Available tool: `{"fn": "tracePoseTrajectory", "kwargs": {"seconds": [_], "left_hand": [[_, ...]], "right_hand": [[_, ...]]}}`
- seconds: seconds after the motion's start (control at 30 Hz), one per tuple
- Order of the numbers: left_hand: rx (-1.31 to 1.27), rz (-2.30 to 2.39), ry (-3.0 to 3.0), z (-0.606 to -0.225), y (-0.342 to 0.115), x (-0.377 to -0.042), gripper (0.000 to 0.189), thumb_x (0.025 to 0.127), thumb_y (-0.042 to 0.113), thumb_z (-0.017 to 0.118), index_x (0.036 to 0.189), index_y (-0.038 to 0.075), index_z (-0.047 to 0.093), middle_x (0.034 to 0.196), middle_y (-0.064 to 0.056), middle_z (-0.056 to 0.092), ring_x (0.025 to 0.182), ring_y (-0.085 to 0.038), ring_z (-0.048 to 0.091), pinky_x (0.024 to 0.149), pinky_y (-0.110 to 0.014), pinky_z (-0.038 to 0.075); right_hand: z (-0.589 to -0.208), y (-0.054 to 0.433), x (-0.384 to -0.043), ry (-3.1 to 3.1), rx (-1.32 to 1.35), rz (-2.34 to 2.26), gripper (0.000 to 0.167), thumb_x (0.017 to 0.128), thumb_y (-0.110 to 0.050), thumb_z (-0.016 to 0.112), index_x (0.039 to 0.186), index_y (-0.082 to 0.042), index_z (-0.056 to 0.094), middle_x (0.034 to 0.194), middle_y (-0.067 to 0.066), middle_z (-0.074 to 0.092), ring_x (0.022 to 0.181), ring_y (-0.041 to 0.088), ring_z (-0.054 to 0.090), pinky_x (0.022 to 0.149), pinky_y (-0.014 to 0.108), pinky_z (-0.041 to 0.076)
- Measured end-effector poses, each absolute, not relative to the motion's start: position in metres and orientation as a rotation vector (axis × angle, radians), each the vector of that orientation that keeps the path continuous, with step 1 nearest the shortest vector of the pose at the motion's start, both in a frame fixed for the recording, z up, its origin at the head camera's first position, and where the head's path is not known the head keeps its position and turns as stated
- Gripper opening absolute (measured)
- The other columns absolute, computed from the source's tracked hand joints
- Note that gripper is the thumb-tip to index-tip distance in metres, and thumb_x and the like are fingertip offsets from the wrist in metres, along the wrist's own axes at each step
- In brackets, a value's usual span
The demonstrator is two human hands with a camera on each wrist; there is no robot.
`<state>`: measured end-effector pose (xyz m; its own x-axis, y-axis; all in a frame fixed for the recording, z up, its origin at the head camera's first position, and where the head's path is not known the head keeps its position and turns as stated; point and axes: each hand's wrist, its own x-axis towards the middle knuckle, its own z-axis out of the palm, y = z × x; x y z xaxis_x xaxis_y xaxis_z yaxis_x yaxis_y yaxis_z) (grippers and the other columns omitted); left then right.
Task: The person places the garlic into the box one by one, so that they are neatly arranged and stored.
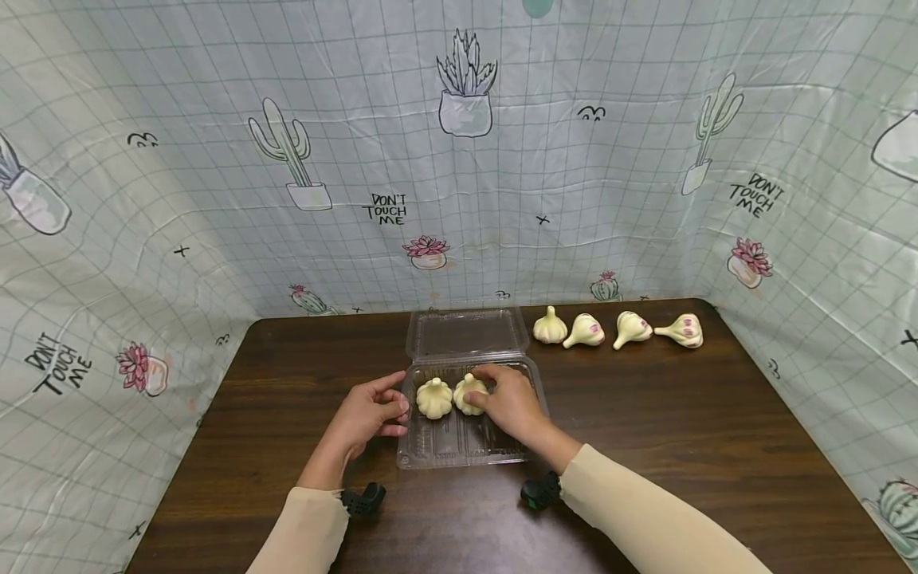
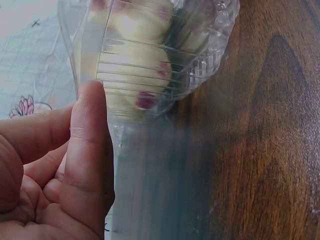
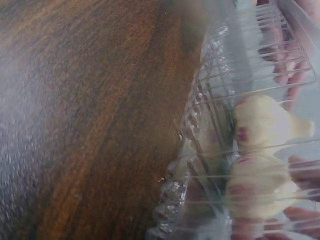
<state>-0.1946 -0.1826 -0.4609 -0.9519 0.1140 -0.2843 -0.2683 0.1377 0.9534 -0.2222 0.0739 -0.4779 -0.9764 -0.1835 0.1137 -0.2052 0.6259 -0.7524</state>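
Note:
A clear plastic clamshell container (image 1: 459,460) lies on the table with its lid folded back. Inside its back half, two garlic bulbs stand side by side, stems up. My right hand (image 1: 511,402) grips the right garlic bulb (image 1: 469,405), thumb in front and fingers behind. Just to the left is the other garlic bulb (image 1: 433,399). At the container's left edge, my left hand (image 1: 366,413) pinches the rim between thumb and index finger; the left wrist view shows the thumb (image 2: 87,145) at that rim. Through the clear wall, the right wrist view shows both bulbs, one garlic bulb (image 3: 262,122) nearer the left hand.
Several more garlic bulbs lie in a row at the table's back right, from an upright garlic bulb (image 1: 550,328) to a garlic bulb on its side (image 1: 687,331). The open lid (image 1: 468,333) reaches towards the back edge. A patterned curtain (image 1: 531,183) surrounds the dark wooden table (image 1: 645,414).

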Motion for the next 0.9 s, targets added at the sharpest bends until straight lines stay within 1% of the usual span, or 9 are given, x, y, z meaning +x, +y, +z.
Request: {"fn": "tracePoseTrajectory", "kwargs": {"seconds": [0.17,0.33,0.57,0.73,0.9], "left_hand": [[-0.156,1.886,2.129,-0.46,-0.183,-0.194,0.062,0.102,-0.006,0.062,0.161,0.006,0.044,0.106,-0.011,0.06,0.083,-0.017,0.066,0.066,-0.027,0.065],[-0.153,1.888,2.129,-0.46,-0.182,-0.194,0.063,0.102,-0.006,0.062,0.161,0.006,0.044,0.106,-0.011,0.061,0.082,-0.016,0.066,0.066,-0.027,0.065],[-0.15,1.881,2.136,-0.459,-0.183,-0.193,0.063,0.102,-0.007,0.062,0.161,0.006,0.044,0.105,-0.011,0.061,0.082,-0.017,0.066,0.066,-0.026,0.065],[-0.148,1.885,2.142,-0.459,-0.183,-0.194,0.063,0.102,-0.007,0.063,0.161,0.006,0.044,0.105,-0.011,0.061,0.082,-0.017,0.066,0.066,-0.027,0.065],[-0.14,1.873,2.146,-0.46,-0.184,-0.194,0.063,0.102,-0.006,0.063,0.161,0.006,0.045,0.105,-0.012,0.061,0.083,-0.018,0.066,0.067,-0.028,0.066]], "right_hand": [[-0.476,0.075,-0.222,-2.781,0.348,1.338,0.046,0.09,-0.023,0.086,0.129,-0.004,0.072,0.127,0.015,0.074,0.118,0.034,0.069,0.098,0.052,0.058],[-0.467,0.081,-0.222,-2.756,0.35,1.385,0.043,0.093,-0.026,0.083,0.129,-0.005,0.073,0.128,0.015,0.073,0.121,0.035,0.067,0.101,0.054,0.056],[-0.45,0.102,-0.23,-2.776,0.327,1.394,0.051,0.097,-0.032,0.079,0.138,-0.006,0.067,0.134,0.015,0.069,0.123,0.035,0.066,0.098,0.054,0.058],[-0.439,0.125,-0.245,-2.733,0.312,1.36,0.048,0.097,-0.03,0.078,0.136,-0.002,0.067,0.129,0.021,0.071,0.118,0.037,0.069,0.095,0.053,0.06],[-0.435,0.154,-0.258,-2.73,0.259,1.29,0.048,0.098,-0.028,0.076,0.136,0.0,0.067,0.127,0.023,0.071,0.114,0.038,0.069,0.093,0.053,0.06]]}}
